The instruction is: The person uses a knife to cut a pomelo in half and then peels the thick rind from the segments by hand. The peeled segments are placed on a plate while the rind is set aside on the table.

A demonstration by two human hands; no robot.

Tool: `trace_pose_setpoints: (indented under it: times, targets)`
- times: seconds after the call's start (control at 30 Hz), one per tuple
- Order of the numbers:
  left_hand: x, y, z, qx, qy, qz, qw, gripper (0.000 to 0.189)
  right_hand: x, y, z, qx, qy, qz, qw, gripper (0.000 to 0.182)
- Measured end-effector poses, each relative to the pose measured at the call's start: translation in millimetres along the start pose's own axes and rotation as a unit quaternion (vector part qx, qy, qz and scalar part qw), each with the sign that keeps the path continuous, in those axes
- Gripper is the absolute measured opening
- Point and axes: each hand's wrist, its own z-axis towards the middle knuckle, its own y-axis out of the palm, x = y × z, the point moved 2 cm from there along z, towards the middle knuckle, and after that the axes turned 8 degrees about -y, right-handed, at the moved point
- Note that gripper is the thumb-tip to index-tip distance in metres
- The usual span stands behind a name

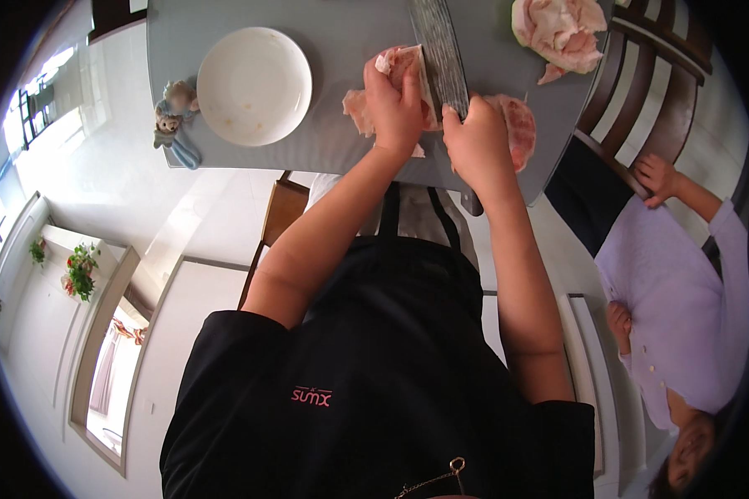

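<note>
My left hand (394,112) grips a piece of pale pink raw meat (404,62) with a whitish edge, on the grey table (343,28). Just to its right, my right hand (482,140) is closed round the dark handle of a broad knife (440,53). The knife's streaked blade points away from me, beside the held piece. Another pinkish piece with a pale rim (519,134) lies right of my right hand, partly hidden by it. A scrap (357,112) shows left of my left hand. Whether the blade touches the held piece, I cannot tell.
A white plate (254,87) with small stains stands on the left, beside small plush toys (175,118). At the far right of the table lies a crumpled pale pink heap (560,31). A person in a lilac top (668,274) is by a dark wooden chair (674,112) on the right.
</note>
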Motion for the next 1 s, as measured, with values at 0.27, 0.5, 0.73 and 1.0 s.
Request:
trace_pose_setpoints:
  times: [0.27,0.5,0.73,1.0]
  targets:
    - [-9,5,0,0.032,0.047,-0.007,0.998,0.03,-27,-5,27,-0.018,-0.007,-0.063,0.998,0.023]
    - [-5,1,2,-0.003,0.03,-0.015,0.999,0.03,-43,-20,2,-0.05,0.041,-0.053,0.996,0.023]
    - [-9,-1,3,0.002,0.045,0.008,0.999,0.03,-11,-10,-59,-0.028,0.071,-0.066,0.995,0.023]
    - [-7,1,0,-0.007,0.046,-0.002,0.999,0.029,-8,13,-49,0.056,-0.019,-0.09,0.994,0.027]
